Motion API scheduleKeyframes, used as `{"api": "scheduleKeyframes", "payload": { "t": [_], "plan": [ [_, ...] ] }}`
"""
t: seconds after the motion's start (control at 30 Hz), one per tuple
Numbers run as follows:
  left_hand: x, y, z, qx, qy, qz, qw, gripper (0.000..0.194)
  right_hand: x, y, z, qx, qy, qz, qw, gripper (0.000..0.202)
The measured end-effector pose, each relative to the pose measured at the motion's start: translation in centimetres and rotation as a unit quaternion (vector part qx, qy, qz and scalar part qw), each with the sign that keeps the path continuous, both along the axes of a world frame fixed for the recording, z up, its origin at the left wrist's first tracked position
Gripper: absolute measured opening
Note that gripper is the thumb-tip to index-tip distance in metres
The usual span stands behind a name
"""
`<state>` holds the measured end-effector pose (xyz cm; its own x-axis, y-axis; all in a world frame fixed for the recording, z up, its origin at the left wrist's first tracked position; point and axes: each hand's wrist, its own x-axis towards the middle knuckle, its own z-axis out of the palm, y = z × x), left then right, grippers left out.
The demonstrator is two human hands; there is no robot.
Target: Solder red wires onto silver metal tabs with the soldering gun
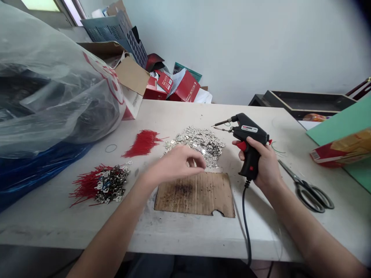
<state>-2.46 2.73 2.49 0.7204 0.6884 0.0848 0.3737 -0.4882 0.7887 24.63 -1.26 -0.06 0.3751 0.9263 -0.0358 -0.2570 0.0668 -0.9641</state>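
Note:
My right hand (265,164) is wrapped round the grip of a black soldering gun (252,133) with a red trigger; its tip points left, above the table. Loosely curled, my left hand (185,162) hovers at the near side of a pile of small silver metal terminals (199,139). A gap shows between its thumb and fingers, and I see nothing held there. Below it lies a scorched piece of cardboard (199,195) with a notch in its near edge. Red wire pieces (143,143) lie in a bundle to the left. Nearer, red wires with metal terminals at their ends (101,183) form a heap.
Scissors (308,189) lie right of my right forearm. The gun's black cord (245,224) hangs over the table's front edge. A large plastic bag (58,92) bulges over the left side. Red boxes (185,85) stand at the back, and a red-yellow packet (344,148) lies at right.

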Motion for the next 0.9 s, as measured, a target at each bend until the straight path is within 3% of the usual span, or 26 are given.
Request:
{"api": "scheduleKeyframes", "payload": {
  "t": [0.1,0.27,0.47,0.9],
  "plan": [
    [1.1,-0.8,-0.2,-0.046,0.031,-0.079,0.995,0.013,0.0,0.1,0.0,0.002,-0.007,0.001,1.000,0.034],
    [2.1,-1.2,-1.8,-0.035,0.070,-0.112,0.991,0.022,-0.1,0.2,0.1,0.002,-0.020,0.002,1.000,0.032],
    [2.4,-1.5,-2.6,0.017,0.076,-0.121,0.990,0.020,-0.2,0.1,0.3,0.000,-0.030,0.005,1.000,0.031],
    [3.3,-2.0,-1.9,0.015,0.068,-0.099,0.993,0.017,0.1,-0.1,0.1,-0.005,-0.036,0.008,0.999,0.030]
  ]
}}
